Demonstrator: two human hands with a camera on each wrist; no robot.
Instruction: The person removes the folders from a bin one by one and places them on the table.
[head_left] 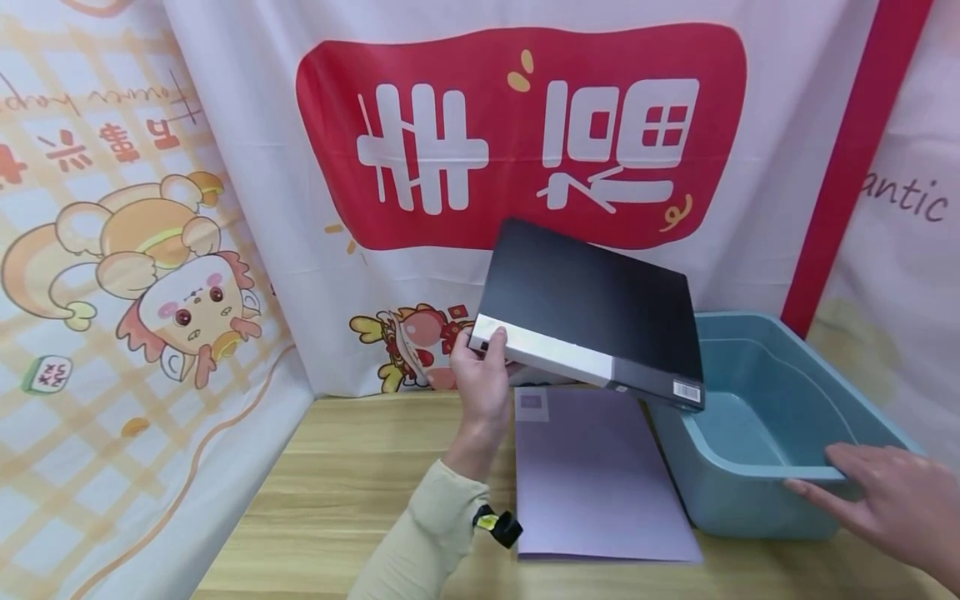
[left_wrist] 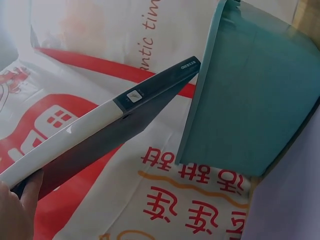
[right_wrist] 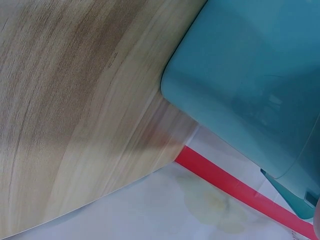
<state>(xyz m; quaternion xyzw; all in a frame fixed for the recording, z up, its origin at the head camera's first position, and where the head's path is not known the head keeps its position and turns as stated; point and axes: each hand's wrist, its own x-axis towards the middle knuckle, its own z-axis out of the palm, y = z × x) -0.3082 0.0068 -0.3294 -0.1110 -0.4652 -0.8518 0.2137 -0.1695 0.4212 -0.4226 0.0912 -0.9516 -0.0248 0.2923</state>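
Note:
My left hand [head_left: 480, 379] grips a black binder [head_left: 592, 308] by the left end of its spine, thumb on the pale label strip. The binder is held tilted in the air, its right end overlapping the near-left rim of a blue-green plastic bin [head_left: 750, 471] in the head view. Seen from the left wrist, the spine [left_wrist: 65, 132] slants up toward the bin wall [left_wrist: 250, 95]. My right hand [head_left: 892, 500] holds the bin's front rim at the right, fingers over the edge and thumb outside. Below the binder, a light purple folder [head_left: 600, 483] lies flat on the table.
The wooden table [head_left: 322, 500] runs up to a printed cloth backdrop [head_left: 420, 275] behind. Another patterned cloth [head_left: 112, 417] hangs along the left side. The bin stands directly to the right of the purple folder. A black strap with a yellow mark [head_left: 498, 525] sits at my left wrist.

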